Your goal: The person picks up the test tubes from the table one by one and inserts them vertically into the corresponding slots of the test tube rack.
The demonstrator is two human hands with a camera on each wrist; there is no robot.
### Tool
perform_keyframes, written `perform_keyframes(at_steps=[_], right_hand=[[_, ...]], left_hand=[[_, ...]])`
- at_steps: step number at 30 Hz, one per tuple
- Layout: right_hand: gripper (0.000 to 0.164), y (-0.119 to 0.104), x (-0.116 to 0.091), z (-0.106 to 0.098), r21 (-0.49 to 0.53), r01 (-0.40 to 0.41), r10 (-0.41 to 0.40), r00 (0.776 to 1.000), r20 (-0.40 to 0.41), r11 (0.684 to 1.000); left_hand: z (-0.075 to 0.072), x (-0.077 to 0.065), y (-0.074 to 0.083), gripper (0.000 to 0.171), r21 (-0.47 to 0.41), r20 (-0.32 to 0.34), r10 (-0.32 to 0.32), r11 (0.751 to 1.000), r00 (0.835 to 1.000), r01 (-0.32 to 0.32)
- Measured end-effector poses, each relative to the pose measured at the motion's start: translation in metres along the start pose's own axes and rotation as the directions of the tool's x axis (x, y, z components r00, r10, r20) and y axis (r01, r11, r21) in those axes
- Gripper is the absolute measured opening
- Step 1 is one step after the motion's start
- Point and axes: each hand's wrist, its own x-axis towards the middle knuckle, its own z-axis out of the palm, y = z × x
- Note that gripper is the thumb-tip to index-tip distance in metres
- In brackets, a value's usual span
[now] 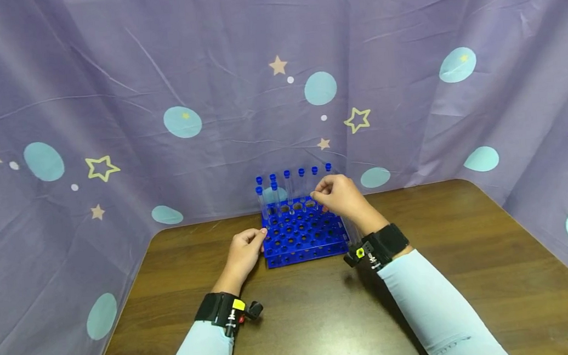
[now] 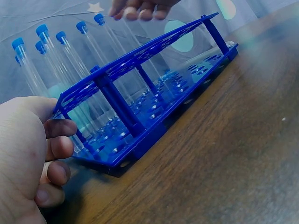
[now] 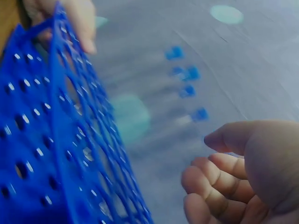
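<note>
A blue test tube rack (image 1: 304,236) stands on the table with its perforated top raised over a base. Clear test tubes (image 2: 70,56) with blue caps (image 1: 286,173) stand in its back row, plus a couple at the left. My left hand (image 1: 243,252) grips the rack's left end, thumb on the top plate's corner and the other fingers curled by the side. My right hand (image 1: 341,196) hovers over the rack's back right, beside the rightmost tubes. In the right wrist view, its fingers (image 3: 201,179) are loosely curled, thumb apart from them, and no tube shows between them.
The brown wooden table (image 1: 293,314) reaches back to a purple curtain (image 1: 235,49) patterned with stars and teal spots, close behind the rack. Black camera straps (image 1: 389,241) circle both wrists.
</note>
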Motion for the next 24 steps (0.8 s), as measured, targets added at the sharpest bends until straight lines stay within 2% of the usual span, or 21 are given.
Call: perform_keyframes(at_steps=[8,12,15,19,24], right_hand=[[0.025,0.023,-0.002,-0.049,0.066,-0.049,0.057,0.990,-0.127,0.997],[0.028,0.038,-0.001,-0.064,0.092,-0.102,0.116,0.979,-0.169,0.991],[0.028,0.054,0.002,-0.067,0.100,-0.154,0.167,0.977,-0.134,0.983],[0.029,0.073,0.005,-0.063,0.090,-0.233,0.236,0.971,-0.029,0.968],[0.034,0.093,0.004,-0.058,0.047,-0.285,0.283,0.958,0.042,0.957]], left_hand=[[0.000,0.001,-0.001,0.038,-0.006,-0.003,-0.008,1.000,1.000,0.008],[0.001,0.002,-0.002,0.039,0.000,0.003,-0.009,1.000,1.000,0.009],[0.000,0.001,-0.002,0.039,-0.005,0.002,-0.014,1.000,1.000,0.014],[0.000,0.001,-0.002,0.039,-0.003,-0.003,-0.014,1.000,1.000,0.014],[0.001,0.002,-0.001,0.041,0.005,-0.004,-0.009,1.000,1.000,0.009]])
